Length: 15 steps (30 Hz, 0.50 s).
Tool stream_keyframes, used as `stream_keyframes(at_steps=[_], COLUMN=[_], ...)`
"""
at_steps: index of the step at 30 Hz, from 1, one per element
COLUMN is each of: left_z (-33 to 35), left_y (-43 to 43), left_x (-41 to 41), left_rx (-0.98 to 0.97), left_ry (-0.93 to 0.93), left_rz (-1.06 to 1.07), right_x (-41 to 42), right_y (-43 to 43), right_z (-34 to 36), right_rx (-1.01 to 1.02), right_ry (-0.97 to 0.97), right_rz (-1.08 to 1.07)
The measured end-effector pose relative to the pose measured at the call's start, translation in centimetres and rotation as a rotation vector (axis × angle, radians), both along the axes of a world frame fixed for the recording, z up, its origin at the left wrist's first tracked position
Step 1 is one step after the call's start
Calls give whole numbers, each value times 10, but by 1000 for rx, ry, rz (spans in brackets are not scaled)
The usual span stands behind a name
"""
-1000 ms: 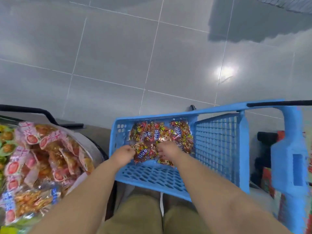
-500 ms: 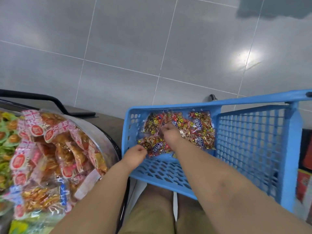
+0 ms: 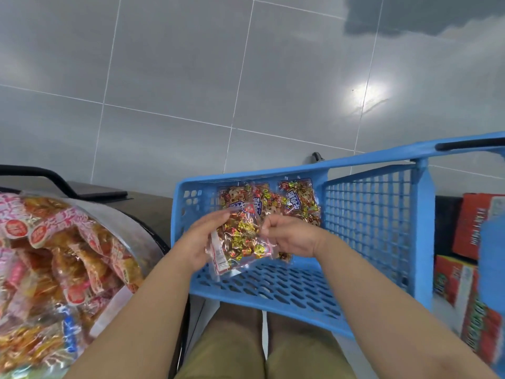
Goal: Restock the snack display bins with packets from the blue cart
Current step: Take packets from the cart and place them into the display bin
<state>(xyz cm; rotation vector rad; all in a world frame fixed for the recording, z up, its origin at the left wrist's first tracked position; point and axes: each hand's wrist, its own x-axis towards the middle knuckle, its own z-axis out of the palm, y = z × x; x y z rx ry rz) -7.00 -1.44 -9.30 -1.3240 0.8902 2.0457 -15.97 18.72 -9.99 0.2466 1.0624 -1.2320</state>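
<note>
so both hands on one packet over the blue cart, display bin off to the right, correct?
No: the display bin is on the left, per the head view. Left hand and right hand do hold one packet over the blue cart.

The packet [image 3: 240,242] pinched between my left hand [image 3: 199,242] and right hand [image 3: 292,236] is clear plastic film, glossy and crinkled, with shiny gold and red foil-wrapped sweets inside. Under and beyond my grip, the blue cart [image 3: 273,285] is smooth moulded plastic with a faint sheen, pierced with holes; its handle [image 3: 470,144] is matt black. Off my left wrist, the bin packets [image 3: 68,255] are glossy clear film too. Past my right forearm, the boxes [image 3: 470,228] look like printed cardboard. Below my arms, my shorts [image 3: 224,351] are matt cloth. The floor tiles [image 3: 164,77] beyond are smooth and mirror-glossy.
</note>
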Motion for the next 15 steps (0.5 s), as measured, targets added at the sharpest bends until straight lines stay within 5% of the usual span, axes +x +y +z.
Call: stream_keyframes(at_steps=[3,8,12,15], left_z=[-5,-23,-33,-36], left_y=[1,1,4,8], left_x=[-5,2,12,19], left_rx=[6,-206,-216,-244], left_ry=[-27,-113,-160,-158], left_rz=[81,126,132,167], right_x=[-2,-12,-11,-12], right_y=[1,5,-11,-25], right_z=[-10,-69,-103,-117], right_rx=[47,738,847,834], right_ry=[9,325,65,76], right_rz=[59,-171,-240,-234])
